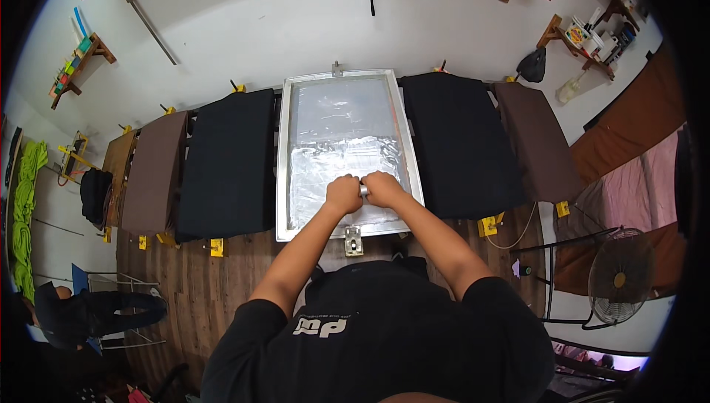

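Inside the metal-framed printing screen (342, 107), centred between two black boards (229, 166) and two brown boards (157, 174), lies a glossy silvery coating (344, 160). Both forearms (299, 248) reach forward, converging; left hand (344, 194) and right hand (383, 188) clench one metal bar (364, 190) over the screen's lower half.

I see the person (414, 329) wear a wide head camera near the front edge of the framed screen (340, 111), aimed down and forward to the wall (259, 18).
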The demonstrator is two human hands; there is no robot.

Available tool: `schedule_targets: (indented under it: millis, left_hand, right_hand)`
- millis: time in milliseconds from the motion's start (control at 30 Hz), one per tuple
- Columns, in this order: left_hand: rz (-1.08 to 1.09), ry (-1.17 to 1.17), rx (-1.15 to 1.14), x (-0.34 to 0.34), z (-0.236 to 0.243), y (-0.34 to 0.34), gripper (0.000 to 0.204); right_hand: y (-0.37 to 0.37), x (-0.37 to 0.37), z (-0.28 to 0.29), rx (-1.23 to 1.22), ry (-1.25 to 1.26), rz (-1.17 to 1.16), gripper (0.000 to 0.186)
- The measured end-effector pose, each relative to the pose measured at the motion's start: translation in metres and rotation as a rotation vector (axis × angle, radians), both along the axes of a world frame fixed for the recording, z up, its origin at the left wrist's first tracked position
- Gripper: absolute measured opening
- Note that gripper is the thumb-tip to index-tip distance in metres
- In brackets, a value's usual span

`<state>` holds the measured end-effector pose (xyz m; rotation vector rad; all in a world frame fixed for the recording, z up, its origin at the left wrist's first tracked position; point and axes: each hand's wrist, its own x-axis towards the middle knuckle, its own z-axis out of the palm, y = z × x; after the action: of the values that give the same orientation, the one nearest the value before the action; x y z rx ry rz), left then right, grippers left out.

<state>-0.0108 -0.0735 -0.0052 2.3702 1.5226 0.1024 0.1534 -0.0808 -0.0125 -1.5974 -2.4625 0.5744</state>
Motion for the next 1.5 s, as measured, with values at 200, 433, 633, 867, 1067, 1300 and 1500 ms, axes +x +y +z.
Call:
schedule_targets:
  millis: [200, 433, 633, 867, 1067, 1300, 1500]
  left_hand:
    - [-0.144, -0.044, 0.029, -0.002, -0.003, -0.017, 0.025]
    - [-0.175, -0.031, -0.001, 0.007, 0.003, -0.026, 0.025]
    - [-0.06, 0.065, -0.213, 0.013, 0.013, -0.002, 0.028]
    - [-0.102, 0.066, -0.138, 0.013, 0.013, 0.0, 0.026]
    - [-0.134, -0.034, -0.019, 0.006, 0.0, -0.031, 0.025]
    - [-0.106, 0.118, -0.201, 0.013, 0.029, 0.004, 0.026]
    - [-0.051, 0.007, -0.016, 0.008, 0.006, 0.021, 0.025]
  right_hand:
    - [-0.038, -0.005, -0.018, 0.087, 0.02, -0.133, 0.015]
    - [-0.041, 0.009, 0.004, -0.086, -0.063, -0.071, 0.022]
    - [0.004, 0.021, 0.01, -0.187, -0.074, 0.039, 0.024]
    - [-0.014, 0.014, -0.001, -0.048, 0.03, -0.078, 0.022]
    - [-0.045, 0.008, -0.002, -0.006, 0.039, -0.09, 0.02]
    - [-0.007, 0.018, 0.017, -0.109, -0.007, -0.028, 0.017]
    - [0.013, 0.004, 0.001, 0.028, 0.03, -0.061, 0.015]
